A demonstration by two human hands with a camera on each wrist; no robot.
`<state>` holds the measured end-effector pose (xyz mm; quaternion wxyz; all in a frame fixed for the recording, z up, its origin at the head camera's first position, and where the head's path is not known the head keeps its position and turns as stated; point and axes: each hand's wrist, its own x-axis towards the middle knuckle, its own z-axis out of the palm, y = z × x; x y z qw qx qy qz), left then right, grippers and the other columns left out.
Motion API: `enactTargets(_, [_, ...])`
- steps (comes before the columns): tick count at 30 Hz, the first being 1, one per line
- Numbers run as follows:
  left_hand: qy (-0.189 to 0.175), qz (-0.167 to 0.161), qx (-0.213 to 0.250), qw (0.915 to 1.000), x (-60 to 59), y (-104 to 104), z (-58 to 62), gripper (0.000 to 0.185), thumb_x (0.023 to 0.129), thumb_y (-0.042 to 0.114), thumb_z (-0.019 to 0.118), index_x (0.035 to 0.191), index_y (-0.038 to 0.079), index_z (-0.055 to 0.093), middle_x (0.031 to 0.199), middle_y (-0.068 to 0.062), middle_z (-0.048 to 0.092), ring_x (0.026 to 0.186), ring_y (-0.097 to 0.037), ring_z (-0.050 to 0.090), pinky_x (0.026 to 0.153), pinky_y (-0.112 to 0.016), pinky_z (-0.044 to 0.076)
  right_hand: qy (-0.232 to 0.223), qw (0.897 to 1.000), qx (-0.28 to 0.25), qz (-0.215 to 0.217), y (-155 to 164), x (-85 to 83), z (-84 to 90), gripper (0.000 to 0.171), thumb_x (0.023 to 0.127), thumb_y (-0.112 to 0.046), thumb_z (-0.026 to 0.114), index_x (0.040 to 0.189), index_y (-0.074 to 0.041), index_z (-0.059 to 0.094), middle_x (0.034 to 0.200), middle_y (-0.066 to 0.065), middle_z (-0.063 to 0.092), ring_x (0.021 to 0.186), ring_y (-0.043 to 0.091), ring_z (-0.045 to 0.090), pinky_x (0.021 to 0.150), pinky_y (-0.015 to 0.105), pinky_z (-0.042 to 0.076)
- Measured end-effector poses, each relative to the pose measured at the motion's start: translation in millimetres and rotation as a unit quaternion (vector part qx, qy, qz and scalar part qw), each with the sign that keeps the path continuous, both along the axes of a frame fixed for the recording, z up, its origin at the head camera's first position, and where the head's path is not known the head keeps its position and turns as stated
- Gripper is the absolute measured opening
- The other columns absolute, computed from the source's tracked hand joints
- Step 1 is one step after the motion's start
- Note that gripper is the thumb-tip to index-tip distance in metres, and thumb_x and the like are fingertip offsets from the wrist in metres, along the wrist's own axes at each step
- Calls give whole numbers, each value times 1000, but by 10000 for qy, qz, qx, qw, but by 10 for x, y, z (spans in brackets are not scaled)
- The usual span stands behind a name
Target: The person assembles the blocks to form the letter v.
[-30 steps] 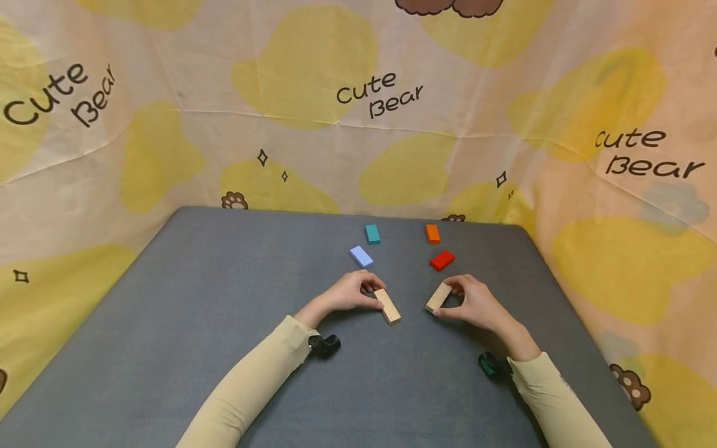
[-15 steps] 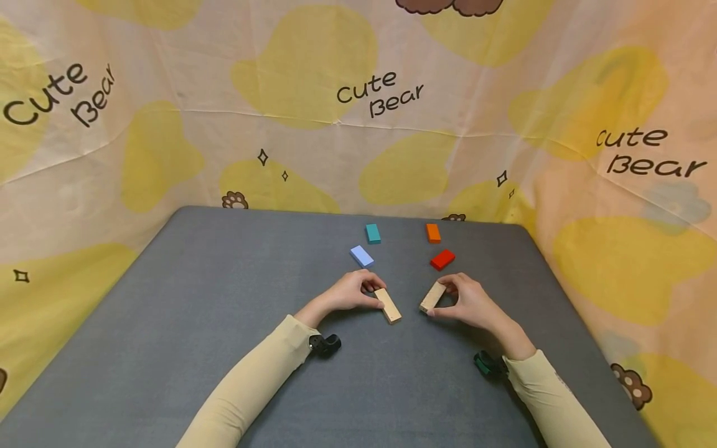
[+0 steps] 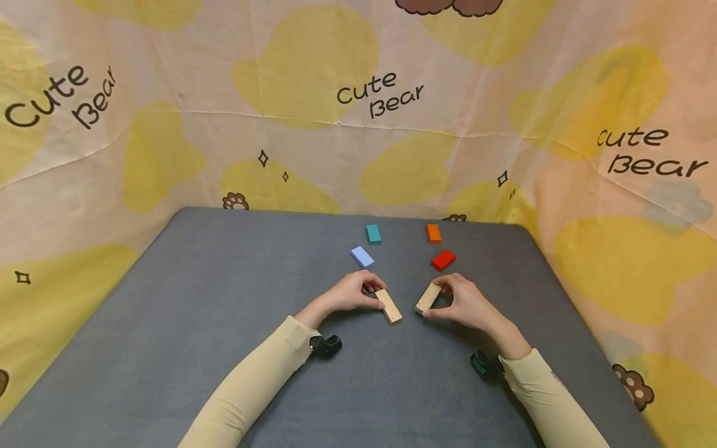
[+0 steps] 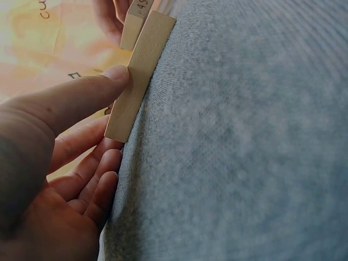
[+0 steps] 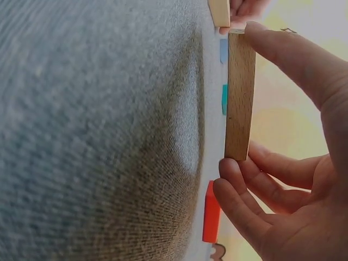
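— hands first: what does each one have?
— left hand (image 3: 348,294) pinches the left wooden block (image 3: 388,305) at its far end, thumb on one long side and fingers (image 4: 89,179) curled to the other, as the left wrist view shows. that block lies flat on the grey counter (image 3: 196,298).
— and the other?
— right hand (image 3: 466,303) holds the right wooden block (image 3: 427,298) by its two ends, thumb tip on one end, fingers (image 5: 244,198) curled at the other. in the right wrist view this block sits off the counter, with a gap between its long edge and the grey surface.
— how do the two blocks stand to each other?
— near ends close together at the middle of the counter but apart, far ends spread outward, so they form a loose v opening away from the person. whether the near ends touch i cannot tell from the wrist views; the head view shows a gap.
— what else is on the counter?
— four coloured blocks beyond the hands: a light blue block (image 3: 362,256) just past the left hand, a teal block (image 3: 373,234) farther back, a red block (image 3: 443,260) just past the right hand, an orange block (image 3: 434,233) behind it. both arms wear pale yellow sleeves (image 3: 252,379).
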<state>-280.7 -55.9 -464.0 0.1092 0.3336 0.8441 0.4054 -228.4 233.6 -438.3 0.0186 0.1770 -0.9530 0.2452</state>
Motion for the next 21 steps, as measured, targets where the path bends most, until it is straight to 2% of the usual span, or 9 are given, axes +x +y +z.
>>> enactTargets(21, [4, 66, -138, 9999, -19, -7, -18, 36, 78, 28, 79, 110, 16, 68, 101, 0, 62, 93, -11, 56, 80, -22, 47, -100, 9998, 72, 154, -115, 36, 8, 70, 66, -47, 83, 115, -1, 60, 99, 8, 58, 88, 18, 55, 78, 34, 49])
